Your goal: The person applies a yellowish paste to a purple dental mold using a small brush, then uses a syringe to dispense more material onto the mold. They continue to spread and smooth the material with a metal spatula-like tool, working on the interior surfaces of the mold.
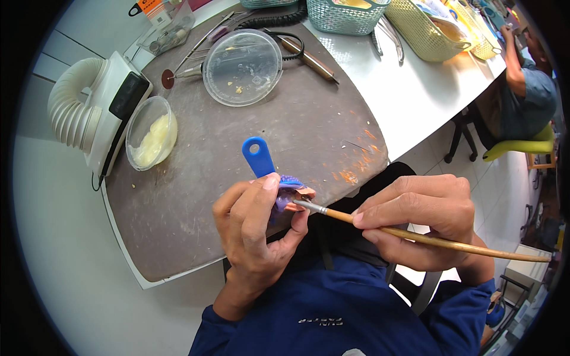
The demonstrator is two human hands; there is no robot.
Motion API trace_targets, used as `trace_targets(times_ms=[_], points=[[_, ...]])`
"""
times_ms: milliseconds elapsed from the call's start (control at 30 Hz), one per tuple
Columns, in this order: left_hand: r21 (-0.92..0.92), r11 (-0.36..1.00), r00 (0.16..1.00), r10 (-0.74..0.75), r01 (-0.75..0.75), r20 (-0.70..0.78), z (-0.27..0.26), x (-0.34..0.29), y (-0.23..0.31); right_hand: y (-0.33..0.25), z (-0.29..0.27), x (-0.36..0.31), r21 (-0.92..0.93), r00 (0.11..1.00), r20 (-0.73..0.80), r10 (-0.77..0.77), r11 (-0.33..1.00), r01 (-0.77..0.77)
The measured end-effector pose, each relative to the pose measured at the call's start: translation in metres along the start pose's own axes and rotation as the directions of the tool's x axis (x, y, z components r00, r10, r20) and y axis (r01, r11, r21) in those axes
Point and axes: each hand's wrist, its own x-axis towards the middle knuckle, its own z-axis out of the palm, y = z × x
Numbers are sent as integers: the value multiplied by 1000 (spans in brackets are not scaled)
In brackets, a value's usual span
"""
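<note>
My left hand [252,231] grips what looks like a dental impression tray, its blue handle [260,159] with a hole pointing away from me. Purple impression material [284,200] with some pinkish parts fills the tray; my fingers cover much of it. Between the thumb and fingers of my right hand [424,213] is a slim paintbrush [338,215] with a wooden handle and metal ferrule. The brush tip touches the tray's right side, at the pinkish part. Both hands are in front of me, by the near edge of the grey-brown work mat [202,219].
A clear bowl [173,132] with a pale yellow mass stands left, beside a white machine with a ribbed hose [74,104]. Farther back lie a clear lid [261,71] with crumbs, a red-brown disc tool [168,79] and a wooden-handled tool [310,59]. Baskets [338,19] line the back; another person [525,95] sits right.
</note>
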Motion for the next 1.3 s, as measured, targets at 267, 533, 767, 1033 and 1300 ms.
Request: trace_targets(times_ms=[267,533,767,1033,1300], points=[[20,1000,1000,4,-4,17,-2,-1,0,-5,1,-12,38,992,-123,-38,998,43],[36,999,1000,10,-11,25,-3,-2,1,-2,6,-12,39,994,-30,107,994,-105],[14,1000,1000,-16,16,7,-1,-3,2,-7,7,-6,-6,995,-2,96,995,-96],[26,999,1000,-20,20,7,-2,-3,3,-8,18,-8,-60,987,-144,73,995,-82],[32,999,1000,-16,15,25,-2,-5,2,-12,29,-15,-41,969,-245,25,998,-36]])
